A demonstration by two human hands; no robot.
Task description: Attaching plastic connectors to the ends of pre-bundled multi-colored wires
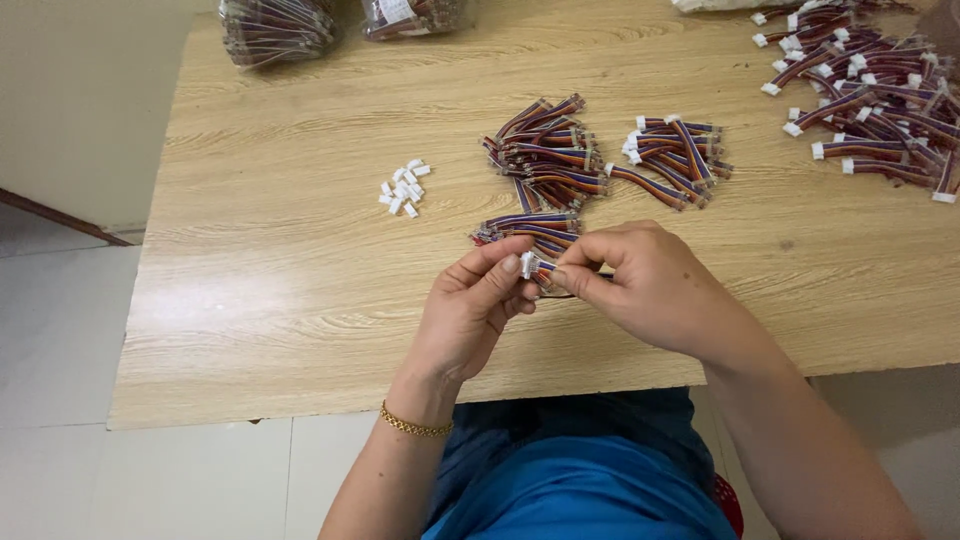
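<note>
My left hand (470,305) and my right hand (635,280) meet just above the near edge of the wooden table (280,290), and between them I hold a short multicoloured wire lead (540,272) with a small white connector (527,264) on its end. My left thumb and forefinger are pinched together on the white connector, and my right thumb and forefinger are pinched on the wires just beside it, the other fingers of that hand curled loosely over. A thin gold bracelet (414,426) sits on my left wrist. Right behind my hands, touching the lead's far side as far as I can tell, lies a small bundle of the same leads (530,226). Further back there is a bigger heap of leads (548,152) and, just to its right, another heap (675,155) with white ends showing. To the left, well apart from the heaps, a little cluster of loose white connectors (404,187) lies on the bare wood. A large spread of leads (870,100) fills the far right corner, and two clear bags of leads (275,28) rest at the far edge
</note>
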